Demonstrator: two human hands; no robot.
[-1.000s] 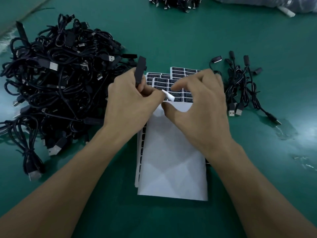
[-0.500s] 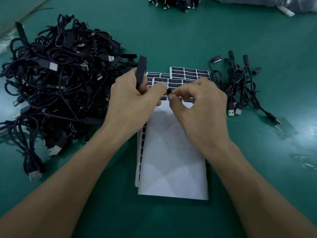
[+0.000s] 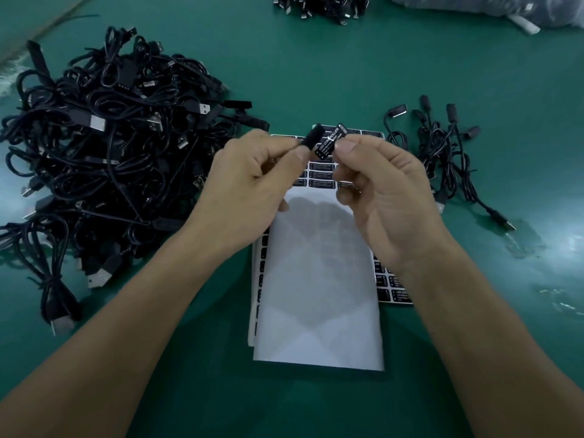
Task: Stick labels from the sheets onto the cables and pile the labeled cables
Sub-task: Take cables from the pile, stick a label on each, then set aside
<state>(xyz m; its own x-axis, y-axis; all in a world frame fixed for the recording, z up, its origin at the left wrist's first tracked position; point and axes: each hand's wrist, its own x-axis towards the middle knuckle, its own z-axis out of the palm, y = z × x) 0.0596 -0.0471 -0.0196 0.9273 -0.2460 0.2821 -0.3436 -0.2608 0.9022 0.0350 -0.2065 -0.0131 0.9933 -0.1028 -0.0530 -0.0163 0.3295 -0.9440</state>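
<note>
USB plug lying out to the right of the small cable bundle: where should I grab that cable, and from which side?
Probably pinch the USB plug across its sides, coming from above on the right. It lies flat on the green table, clear of the small cable bundle, rigid where its thin lead is limp and runs back into the tangle.

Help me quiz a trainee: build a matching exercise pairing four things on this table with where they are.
Things:
1. big cable heap
2. small cable bunch
3. loose label
4. white sheet

Places:
A. lying flat in the middle of the green table
B. pinched by the right hand
C. table's left side
D. table's right side

Pairs: 1-C, 2-D, 3-B, 4-A.
</note>
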